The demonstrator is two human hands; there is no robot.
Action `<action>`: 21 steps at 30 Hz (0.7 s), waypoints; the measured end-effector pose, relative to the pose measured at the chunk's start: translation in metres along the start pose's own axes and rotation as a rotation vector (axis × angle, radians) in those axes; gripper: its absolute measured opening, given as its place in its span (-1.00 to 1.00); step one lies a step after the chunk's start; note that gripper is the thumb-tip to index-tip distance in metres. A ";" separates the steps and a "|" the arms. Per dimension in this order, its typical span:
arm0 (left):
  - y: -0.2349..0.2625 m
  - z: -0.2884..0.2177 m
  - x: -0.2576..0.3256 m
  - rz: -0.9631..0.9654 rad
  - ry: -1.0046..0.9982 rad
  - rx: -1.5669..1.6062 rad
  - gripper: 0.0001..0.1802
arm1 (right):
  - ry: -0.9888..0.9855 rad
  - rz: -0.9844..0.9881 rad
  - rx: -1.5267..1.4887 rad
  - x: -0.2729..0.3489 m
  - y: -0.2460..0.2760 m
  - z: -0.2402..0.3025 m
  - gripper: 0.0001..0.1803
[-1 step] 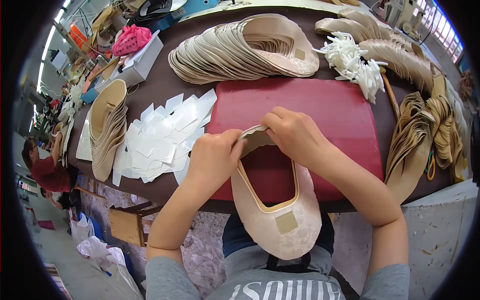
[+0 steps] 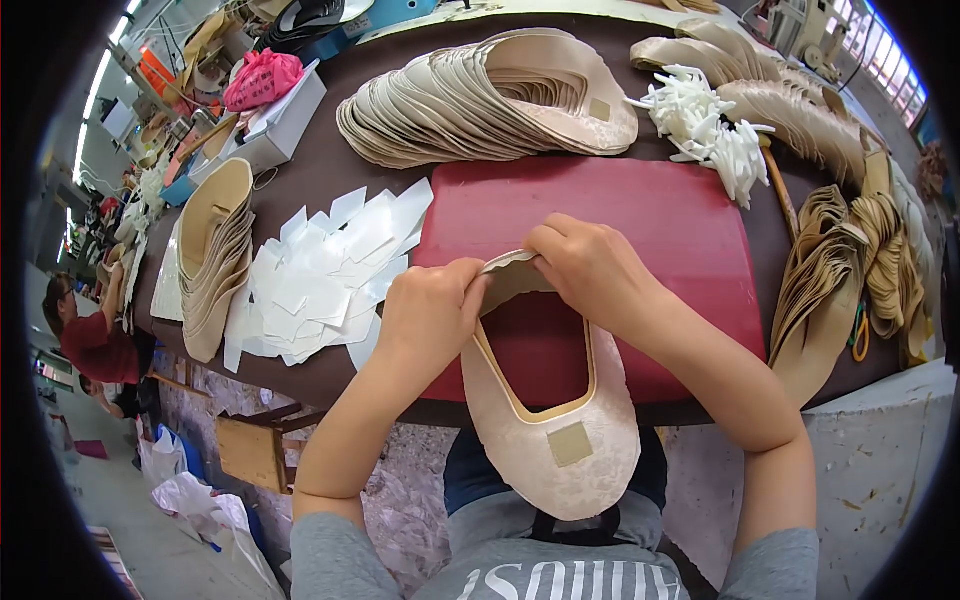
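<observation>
Upper (image 2: 608,425) is hanging from the left hand (image 2: 425,310) and the right hand (image 2: 592,268), its toe pointing back toward the person (image 2: 480,560) and reaching past the near edge of the table (image 2: 320,165). The left hand is pinching the narrow back edge between thumb and fingers, and the right hand is gripping that same edge just beside it. The opening is showing part of the red mat (image 2: 590,195). A square patch (image 2: 571,445) is sitting on the toe. White pieces (image 2: 320,285) are lying left of the mat, and a stack (image 2: 430,110) of similar uppers is resting beyond it. Both hands seem to be working the back edge; any further move there is probably calling for two even pinches and light tension
</observation>
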State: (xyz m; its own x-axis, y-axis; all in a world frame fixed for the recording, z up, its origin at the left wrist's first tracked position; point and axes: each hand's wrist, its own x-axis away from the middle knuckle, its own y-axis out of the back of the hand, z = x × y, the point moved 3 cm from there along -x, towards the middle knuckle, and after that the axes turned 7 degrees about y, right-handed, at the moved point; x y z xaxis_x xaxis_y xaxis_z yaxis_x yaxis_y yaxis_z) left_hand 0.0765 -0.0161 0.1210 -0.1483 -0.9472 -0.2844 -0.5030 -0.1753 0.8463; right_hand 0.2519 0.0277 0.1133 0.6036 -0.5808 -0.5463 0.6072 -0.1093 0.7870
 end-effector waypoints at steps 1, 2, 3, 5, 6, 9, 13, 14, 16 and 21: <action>0.001 0.001 0.000 -0.049 -0.045 -0.052 -0.74 | 0.031 0.010 0.008 -0.002 0.000 0.002 -0.91; 0.002 0.002 0.000 -0.055 -0.042 -0.050 -0.74 | 0.037 0.013 0.009 -0.003 0.000 0.002 -0.91; 0.004 0.002 0.000 -0.056 -0.061 -0.025 -0.75 | 0.035 0.022 -0.005 -0.004 0.000 0.002 -0.91; 0.008 0.002 0.000 -0.062 -0.098 0.025 -0.78 | 0.034 0.040 -0.032 -0.006 0.002 0.003 -0.92; 0.011 0.003 0.001 -0.066 -0.116 0.049 -0.79 | 0.035 0.050 -0.046 -0.008 0.002 0.005 -0.92; 0.022 0.009 -0.002 0.016 0.010 0.125 -0.82 | 0.041 0.095 -0.015 -0.013 0.004 0.011 -0.91; 0.033 0.006 -0.001 0.053 0.042 0.143 -0.84 | 0.042 0.175 0.014 -0.023 0.011 0.023 -0.87; 0.034 0.000 -0.001 0.005 -0.046 0.082 -0.84 | 0.041 0.214 0.011 -0.026 0.014 0.026 -0.87; 0.037 -0.010 0.000 -0.087 -0.222 -0.042 -0.85 | 0.034 0.291 0.005 -0.033 0.021 0.030 -0.85; 0.052 0.007 -0.012 0.317 0.165 0.265 -0.83 | -0.130 0.364 -0.315 -0.049 0.058 0.036 -0.82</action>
State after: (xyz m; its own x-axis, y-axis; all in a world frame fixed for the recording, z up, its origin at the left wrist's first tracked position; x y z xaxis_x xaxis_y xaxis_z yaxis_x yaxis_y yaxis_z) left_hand 0.0460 -0.0117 0.1649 -0.2031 -0.9770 0.0642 -0.6589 0.1849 0.7291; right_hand 0.2392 0.0211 0.1962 0.7482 -0.6338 -0.1963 0.5076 0.3563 0.7844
